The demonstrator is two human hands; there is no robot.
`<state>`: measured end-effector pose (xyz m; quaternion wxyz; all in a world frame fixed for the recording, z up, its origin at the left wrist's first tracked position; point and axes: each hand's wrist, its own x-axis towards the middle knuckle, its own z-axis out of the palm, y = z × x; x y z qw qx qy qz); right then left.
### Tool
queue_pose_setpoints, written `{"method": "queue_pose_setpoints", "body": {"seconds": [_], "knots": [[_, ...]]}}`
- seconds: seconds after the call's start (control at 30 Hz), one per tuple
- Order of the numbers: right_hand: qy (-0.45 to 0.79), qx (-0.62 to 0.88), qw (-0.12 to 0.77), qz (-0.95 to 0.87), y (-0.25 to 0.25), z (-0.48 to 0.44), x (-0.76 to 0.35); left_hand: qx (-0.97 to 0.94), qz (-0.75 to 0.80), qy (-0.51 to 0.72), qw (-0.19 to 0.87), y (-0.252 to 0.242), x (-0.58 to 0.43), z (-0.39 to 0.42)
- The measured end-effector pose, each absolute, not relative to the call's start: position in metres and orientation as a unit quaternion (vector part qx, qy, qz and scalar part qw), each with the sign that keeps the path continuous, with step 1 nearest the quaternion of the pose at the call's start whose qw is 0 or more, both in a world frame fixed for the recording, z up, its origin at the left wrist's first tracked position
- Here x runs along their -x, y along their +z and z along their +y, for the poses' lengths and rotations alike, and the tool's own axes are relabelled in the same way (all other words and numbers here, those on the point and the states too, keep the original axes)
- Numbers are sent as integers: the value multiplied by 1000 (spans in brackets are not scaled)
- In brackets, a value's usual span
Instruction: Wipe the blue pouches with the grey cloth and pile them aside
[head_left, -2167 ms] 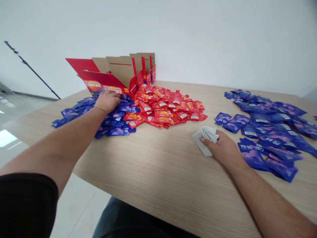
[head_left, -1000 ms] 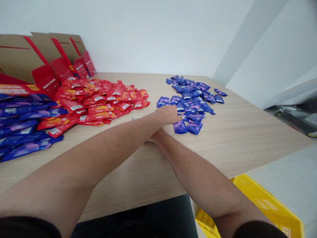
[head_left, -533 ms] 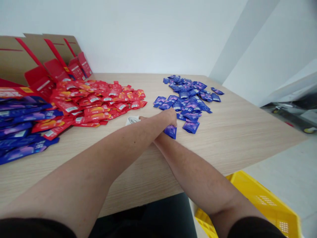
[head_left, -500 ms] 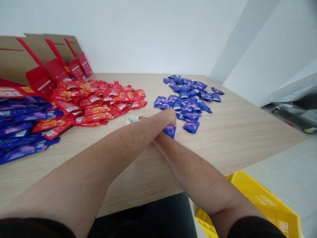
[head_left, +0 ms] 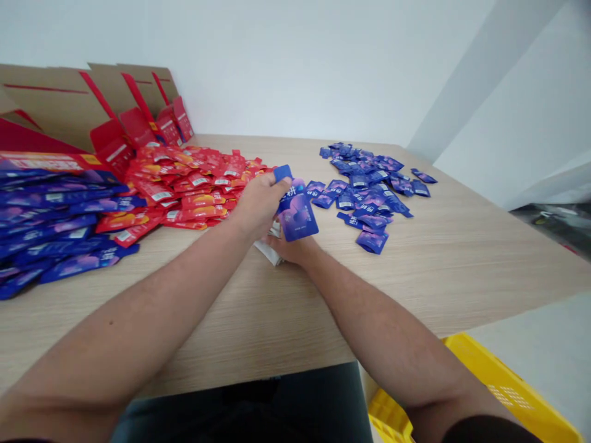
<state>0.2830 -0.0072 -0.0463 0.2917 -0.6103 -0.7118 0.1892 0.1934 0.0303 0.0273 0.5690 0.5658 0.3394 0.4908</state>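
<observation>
My left hand (head_left: 259, 202) pinches a blue-purple sachet (head_left: 298, 216) by its upper corner, its printed front turned up toward me. Just below and behind the sachet is my right hand (head_left: 294, 249), its fingers closed on a folded white cloth (head_left: 268, 252) at the table top. The sachet covers part of that hand. Beyond my hands, to the right, lies a loose heap of blue-purple sachets (head_left: 364, 184). Left of my left hand spreads a large pile of red-orange sachets (head_left: 198, 184).
Long blue packets (head_left: 60, 215) are stacked at the left, in front of red and brown cardboard boxes (head_left: 50, 92) with raised flaps. The wooden table (head_left: 443, 258) meets a white wall at the back. Below its right edge stands a yellow plastic crate (head_left: 503, 387).
My left hand has uncrossed from over my right arm and moved left, lifting a blue-purple sachet. The white cloth now sits nearer to me under my right hand. The view has turned slightly left.
</observation>
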Motion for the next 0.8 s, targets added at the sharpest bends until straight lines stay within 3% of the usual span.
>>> {"method": "queue_pose_setpoints", "body": {"seconds": [0.23, 0.4, 0.47, 0.67, 0.8], "knots": [[175, 706, 309, -613, -46, 2, -307, -544, 457, 473, 521, -13, -109, 7], [317, 587, 514, -540, -54, 7, -313, -562, 500, 465, 467, -46, -91, 16], [404, 518, 543, -523, -52, 2, -309, -578, 500, 448, 465, -52, -91, 19], [486, 471, 389, -626, -41, -23, -286, -607, 459, 439, 477, -53, -95, 15], [456, 483, 393, -636, -43, -26, -280, -585, 448, 444, 510, -49, -98, 11]]}}
